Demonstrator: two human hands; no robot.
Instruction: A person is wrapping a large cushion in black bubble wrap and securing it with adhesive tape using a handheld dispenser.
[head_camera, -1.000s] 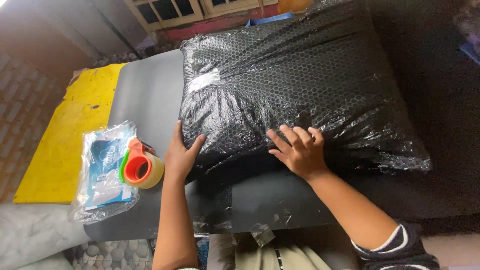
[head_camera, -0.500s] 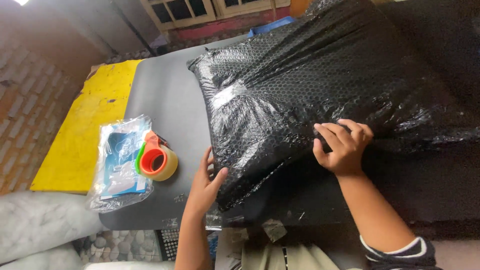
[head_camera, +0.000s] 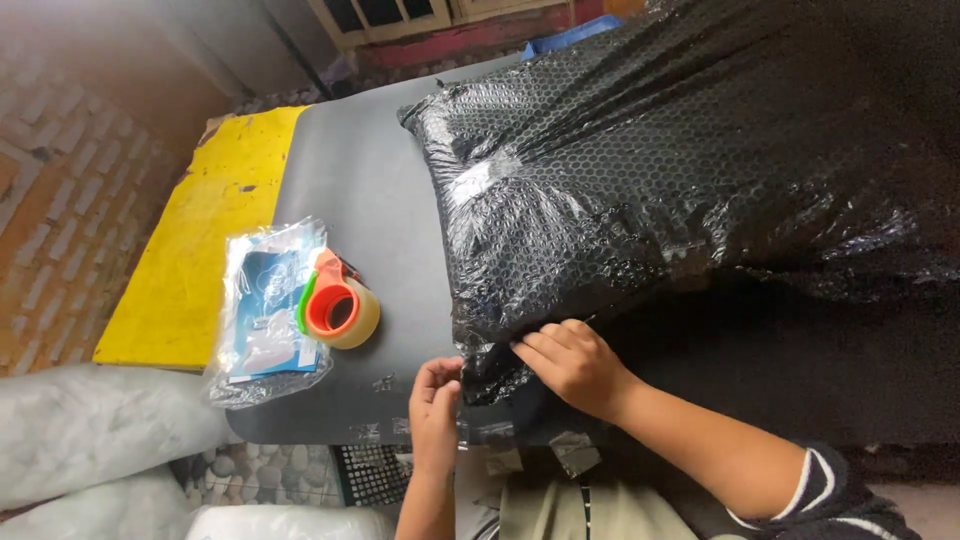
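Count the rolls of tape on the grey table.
1. A single roll of clear tape in an orange-and-green dispenser sits on the grey table, resting against a clear plastic packet, left of the black bubble-wrapped bundle. Others could be hidden beneath that.
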